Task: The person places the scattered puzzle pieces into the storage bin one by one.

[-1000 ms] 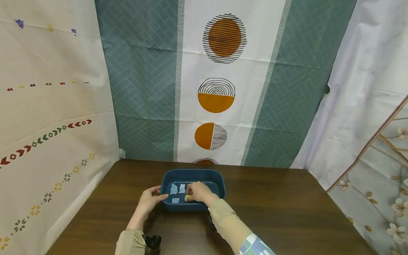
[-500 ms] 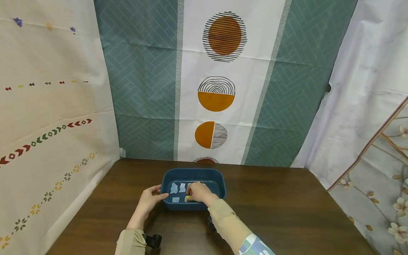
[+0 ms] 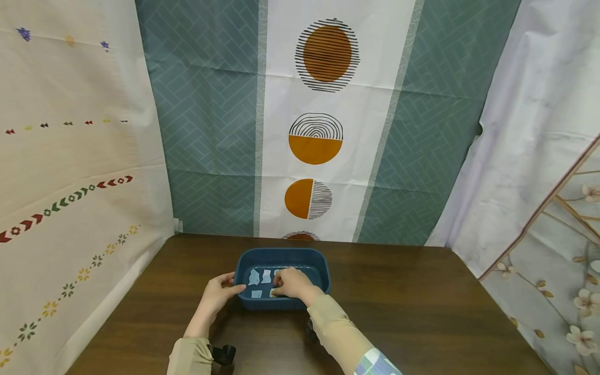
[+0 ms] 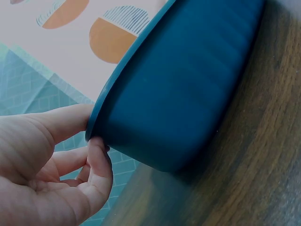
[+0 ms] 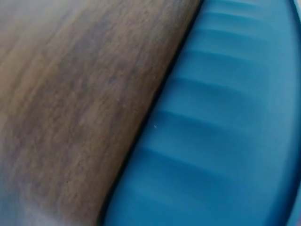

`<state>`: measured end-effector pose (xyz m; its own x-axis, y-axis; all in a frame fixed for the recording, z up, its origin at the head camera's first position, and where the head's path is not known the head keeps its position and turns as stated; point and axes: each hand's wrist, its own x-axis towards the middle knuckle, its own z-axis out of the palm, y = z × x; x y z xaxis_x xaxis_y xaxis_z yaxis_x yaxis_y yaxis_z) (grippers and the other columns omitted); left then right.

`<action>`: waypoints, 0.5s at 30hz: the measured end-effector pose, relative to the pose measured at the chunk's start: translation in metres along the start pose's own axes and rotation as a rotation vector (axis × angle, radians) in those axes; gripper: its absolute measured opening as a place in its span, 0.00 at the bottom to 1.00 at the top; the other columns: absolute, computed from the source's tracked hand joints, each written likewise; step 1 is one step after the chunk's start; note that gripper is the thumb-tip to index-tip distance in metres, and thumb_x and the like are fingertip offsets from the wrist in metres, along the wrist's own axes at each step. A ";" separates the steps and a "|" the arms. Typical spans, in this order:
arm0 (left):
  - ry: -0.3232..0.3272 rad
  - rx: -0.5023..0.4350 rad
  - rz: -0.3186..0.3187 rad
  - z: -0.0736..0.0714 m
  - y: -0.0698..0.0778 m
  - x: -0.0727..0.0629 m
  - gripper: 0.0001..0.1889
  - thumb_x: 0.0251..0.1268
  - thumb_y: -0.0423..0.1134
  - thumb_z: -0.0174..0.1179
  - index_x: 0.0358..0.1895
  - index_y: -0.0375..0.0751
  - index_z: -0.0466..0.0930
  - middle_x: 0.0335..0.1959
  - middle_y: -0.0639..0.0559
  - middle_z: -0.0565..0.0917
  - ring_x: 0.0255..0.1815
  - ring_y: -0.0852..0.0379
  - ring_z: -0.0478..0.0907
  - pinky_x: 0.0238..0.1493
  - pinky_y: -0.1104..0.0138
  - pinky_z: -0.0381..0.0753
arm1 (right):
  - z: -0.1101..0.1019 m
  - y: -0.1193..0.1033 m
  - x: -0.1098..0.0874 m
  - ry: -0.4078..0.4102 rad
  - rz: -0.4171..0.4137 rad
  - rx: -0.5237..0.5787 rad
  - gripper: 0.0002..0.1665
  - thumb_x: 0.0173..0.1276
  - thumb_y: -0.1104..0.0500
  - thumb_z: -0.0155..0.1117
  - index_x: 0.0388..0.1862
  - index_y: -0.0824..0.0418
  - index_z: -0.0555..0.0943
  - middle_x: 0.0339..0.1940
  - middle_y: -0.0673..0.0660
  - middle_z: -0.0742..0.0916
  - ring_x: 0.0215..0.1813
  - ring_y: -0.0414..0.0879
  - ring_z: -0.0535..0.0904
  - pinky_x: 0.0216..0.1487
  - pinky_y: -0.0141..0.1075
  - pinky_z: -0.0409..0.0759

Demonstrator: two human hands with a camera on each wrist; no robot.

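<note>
A dark blue plastic bin stands on the table. My left hand pinches its left rim between thumb and fingers; the left wrist view shows the thumb over the rim and curled fingers beneath it. Inside the bin, my right hand reaches down, thumb and index finger apart, at a small pale and yellowish piece, which the thumb partly covers. Several pale blue, paper-like pieces lie flat on the bin's floor, among them a ragged one, a narrow one and a squarish one.
The dark wooden table extends around the bin. A patterned cloth hangs behind it, with a cream cloth on the left and a white floral one on the right. The right wrist view shows only the bin's ribbed outer wall and wood.
My right thumb and index finger have come apart at the yellowish piece, which shows less than half a second ago. The left hand stays on the rim. The head view has shifted slightly.
</note>
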<state>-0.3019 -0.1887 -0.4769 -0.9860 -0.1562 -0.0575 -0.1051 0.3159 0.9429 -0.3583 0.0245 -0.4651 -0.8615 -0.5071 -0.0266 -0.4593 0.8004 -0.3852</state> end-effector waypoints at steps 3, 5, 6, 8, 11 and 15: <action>0.001 0.001 0.008 -0.002 0.000 0.002 0.28 0.60 0.34 0.66 0.62 0.23 0.71 0.49 0.33 0.76 0.48 0.45 0.72 0.47 0.62 0.77 | -0.005 -0.002 -0.002 0.024 -0.003 -0.008 0.14 0.62 0.52 0.72 0.43 0.58 0.85 0.36 0.51 0.86 0.36 0.41 0.77 0.45 0.35 0.81; -0.001 0.001 0.011 -0.004 -0.001 0.002 0.30 0.60 0.34 0.66 0.63 0.24 0.70 0.50 0.33 0.76 0.46 0.46 0.74 0.46 0.62 0.77 | -0.007 -0.004 -0.003 0.039 -0.010 -0.018 0.14 0.62 0.53 0.72 0.44 0.58 0.85 0.36 0.51 0.86 0.35 0.41 0.77 0.45 0.36 0.81; -0.001 0.009 0.013 -0.005 -0.002 0.002 0.30 0.60 0.34 0.67 0.64 0.24 0.69 0.50 0.33 0.76 0.45 0.46 0.75 0.46 0.61 0.77 | -0.008 -0.004 -0.004 0.045 -0.009 -0.018 0.14 0.62 0.53 0.71 0.44 0.58 0.85 0.36 0.51 0.86 0.35 0.41 0.77 0.45 0.36 0.81; -0.003 0.022 0.017 -0.008 -0.003 0.001 0.33 0.59 0.34 0.67 0.66 0.25 0.66 0.50 0.32 0.76 0.45 0.46 0.76 0.47 0.59 0.78 | -0.011 -0.006 -0.006 0.058 -0.010 -0.023 0.15 0.62 0.53 0.71 0.45 0.58 0.85 0.37 0.52 0.86 0.36 0.41 0.77 0.45 0.36 0.81; -0.003 0.052 0.020 -0.012 -0.005 0.001 0.36 0.59 0.35 0.67 0.69 0.27 0.62 0.51 0.31 0.75 0.48 0.43 0.76 0.50 0.54 0.77 | -0.013 -0.006 -0.009 0.082 -0.002 -0.007 0.15 0.62 0.53 0.71 0.45 0.58 0.85 0.38 0.52 0.87 0.37 0.42 0.78 0.46 0.37 0.81; 0.006 0.078 0.025 -0.016 -0.004 0.001 0.39 0.59 0.36 0.67 0.71 0.27 0.59 0.53 0.28 0.74 0.52 0.38 0.73 0.52 0.49 0.75 | -0.017 -0.002 -0.012 0.124 -0.003 -0.004 0.15 0.63 0.53 0.71 0.46 0.59 0.85 0.40 0.53 0.87 0.40 0.44 0.80 0.46 0.38 0.81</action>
<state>-0.3004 -0.2046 -0.4753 -0.9878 -0.1527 -0.0318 -0.0900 0.3914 0.9158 -0.3510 0.0345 -0.4487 -0.8803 -0.4660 0.0893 -0.4624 0.8006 -0.3810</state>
